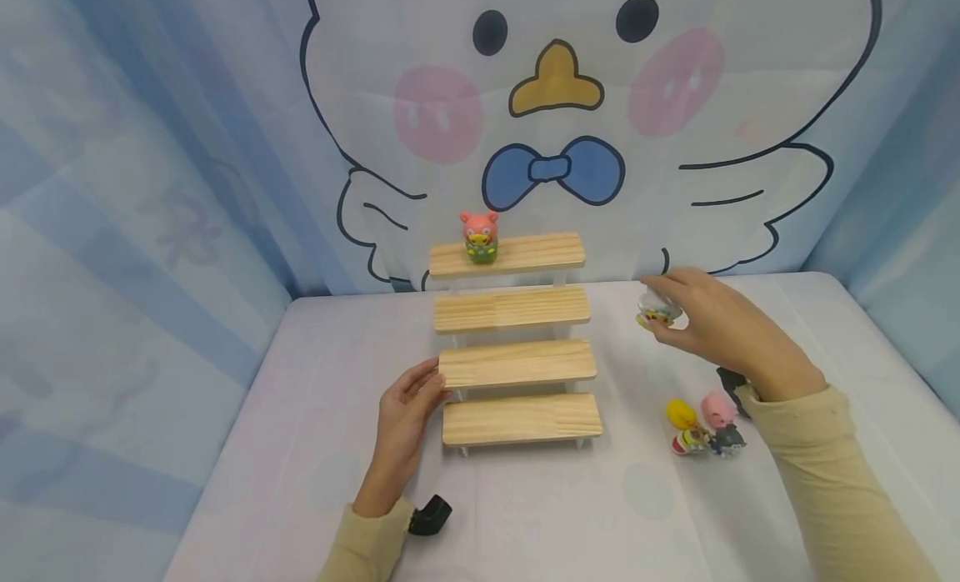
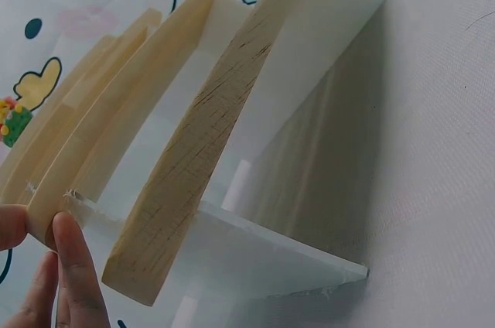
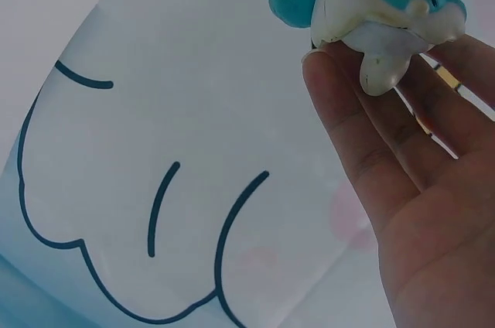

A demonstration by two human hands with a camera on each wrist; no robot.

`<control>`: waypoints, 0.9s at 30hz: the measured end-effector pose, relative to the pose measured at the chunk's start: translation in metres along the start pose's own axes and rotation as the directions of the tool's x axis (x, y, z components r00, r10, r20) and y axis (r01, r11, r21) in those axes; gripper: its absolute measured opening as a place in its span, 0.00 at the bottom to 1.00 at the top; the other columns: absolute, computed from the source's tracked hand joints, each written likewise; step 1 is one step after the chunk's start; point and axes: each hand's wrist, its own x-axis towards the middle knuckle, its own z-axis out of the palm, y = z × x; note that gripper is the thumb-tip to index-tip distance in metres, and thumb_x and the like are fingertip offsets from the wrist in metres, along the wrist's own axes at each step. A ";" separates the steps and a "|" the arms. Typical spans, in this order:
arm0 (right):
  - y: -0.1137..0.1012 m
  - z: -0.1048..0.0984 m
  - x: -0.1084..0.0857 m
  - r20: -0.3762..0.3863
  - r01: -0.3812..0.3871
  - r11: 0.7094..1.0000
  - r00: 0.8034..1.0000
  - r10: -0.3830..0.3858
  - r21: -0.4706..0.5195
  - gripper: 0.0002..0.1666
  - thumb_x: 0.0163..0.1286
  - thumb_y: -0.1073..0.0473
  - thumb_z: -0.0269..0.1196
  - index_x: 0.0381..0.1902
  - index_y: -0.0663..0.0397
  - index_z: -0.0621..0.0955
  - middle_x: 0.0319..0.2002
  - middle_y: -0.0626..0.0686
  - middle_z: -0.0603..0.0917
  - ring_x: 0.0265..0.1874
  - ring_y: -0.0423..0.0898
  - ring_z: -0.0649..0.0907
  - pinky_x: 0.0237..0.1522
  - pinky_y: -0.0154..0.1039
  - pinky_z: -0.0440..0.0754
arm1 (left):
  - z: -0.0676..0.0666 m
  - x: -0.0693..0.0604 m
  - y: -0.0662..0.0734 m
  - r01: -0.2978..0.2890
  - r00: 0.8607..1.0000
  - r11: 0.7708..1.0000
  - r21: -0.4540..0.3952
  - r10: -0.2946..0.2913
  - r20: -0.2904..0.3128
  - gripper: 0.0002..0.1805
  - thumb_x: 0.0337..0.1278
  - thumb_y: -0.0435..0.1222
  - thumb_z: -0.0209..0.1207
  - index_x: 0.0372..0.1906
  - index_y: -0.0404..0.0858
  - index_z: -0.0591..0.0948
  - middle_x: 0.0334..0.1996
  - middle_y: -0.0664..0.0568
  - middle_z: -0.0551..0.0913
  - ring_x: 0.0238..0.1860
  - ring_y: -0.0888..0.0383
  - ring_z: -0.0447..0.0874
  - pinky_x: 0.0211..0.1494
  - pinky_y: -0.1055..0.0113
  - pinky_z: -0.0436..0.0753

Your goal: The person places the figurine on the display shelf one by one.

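Note:
A four-step wooden display shelf (image 1: 517, 365) stands in the middle of the table on whitish side supports. My left hand (image 1: 401, 423) pinches the left end of its second step from the bottom, and the left wrist view shows the fingertips (image 2: 69, 243) at that board's end. To the right of the shelf, my right hand (image 1: 701, 319) holds a small white figurine (image 3: 387, 15) above the table. This figurine has a yellow face with a red cheek and turquoise parts. On the top step, toward its left, sits a pink-hooded figurine (image 1: 480, 237) with a green lower body.
Two more figurines are on the table near the right forearm: one yellow-headed (image 1: 686, 428) and one with a pink head and dark grey body (image 1: 722, 423). Behind the shelf hangs a cartoon-printed cloth (image 1: 555, 132). Black wrist gear (image 1: 431, 515) shows by the left sleeve.

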 end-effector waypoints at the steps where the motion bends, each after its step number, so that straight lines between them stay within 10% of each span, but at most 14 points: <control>1: -0.001 -0.001 0.001 -0.004 0.008 1.000 1.000 -0.008 0.000 0.35 0.60 0.57 0.72 0.64 0.63 0.76 0.55 0.66 0.79 0.51 0.60 0.79 0.53 0.60 0.83 | 0.000 0.000 0.000 0.000 1.000 1.000 0.002 0.000 0.000 0.21 0.66 0.30 0.61 0.61 0.29 0.75 0.51 0.44 0.80 0.45 0.58 0.85 0.51 0.68 0.86; 27: -0.025 -0.020 0.019 -0.071 0.120 0.993 0.990 -0.120 0.008 0.34 0.60 0.60 0.72 0.63 0.63 0.77 0.50 0.62 0.82 0.46 0.55 0.80 0.46 0.53 0.86 | 0.001 0.000 0.000 0.003 1.000 1.000 0.007 -0.003 -0.004 0.21 0.66 0.31 0.61 0.61 0.30 0.76 0.51 0.44 0.80 0.45 0.58 0.85 0.51 0.69 0.86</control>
